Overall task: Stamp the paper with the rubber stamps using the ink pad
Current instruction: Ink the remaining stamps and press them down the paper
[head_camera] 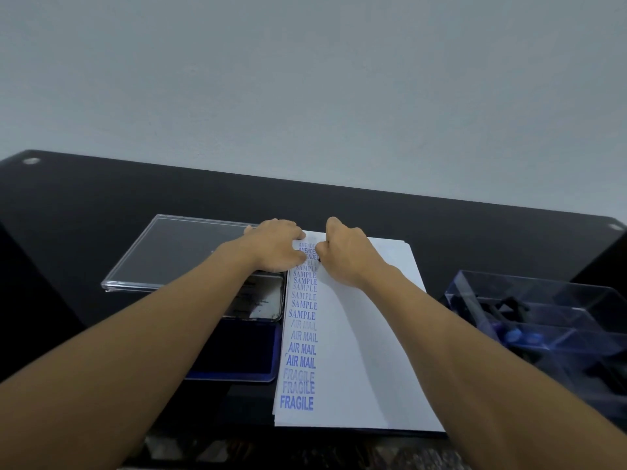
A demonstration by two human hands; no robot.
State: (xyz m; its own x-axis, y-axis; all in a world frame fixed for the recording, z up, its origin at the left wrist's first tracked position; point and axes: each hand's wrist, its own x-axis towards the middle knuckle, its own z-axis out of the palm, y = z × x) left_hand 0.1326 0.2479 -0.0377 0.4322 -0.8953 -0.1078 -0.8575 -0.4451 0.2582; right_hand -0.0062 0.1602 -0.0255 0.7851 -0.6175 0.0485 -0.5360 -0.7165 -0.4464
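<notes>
At the paper's (356, 334) far left corner, a stamp (318, 258) is pressed.
It is pinched by the right hand (349, 252); the ink pad (244, 354) lies leftward, nearer the flat left hand (274, 245).

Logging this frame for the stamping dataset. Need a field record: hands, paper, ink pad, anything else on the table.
left hand: rests on the far left edge of the paper
right hand: grips a small dark object, likely a rubber stamp, against the paper
paper: white stack; blue column reads FRAGILE, AIR MAIL, SAMPLE, AMENDED, near to far
ink pad: blue, open, just left of the paper
clear lid: flat, beyond the ink pad
stamp box: clear, compartmented, right of the paper
table: black
</notes>
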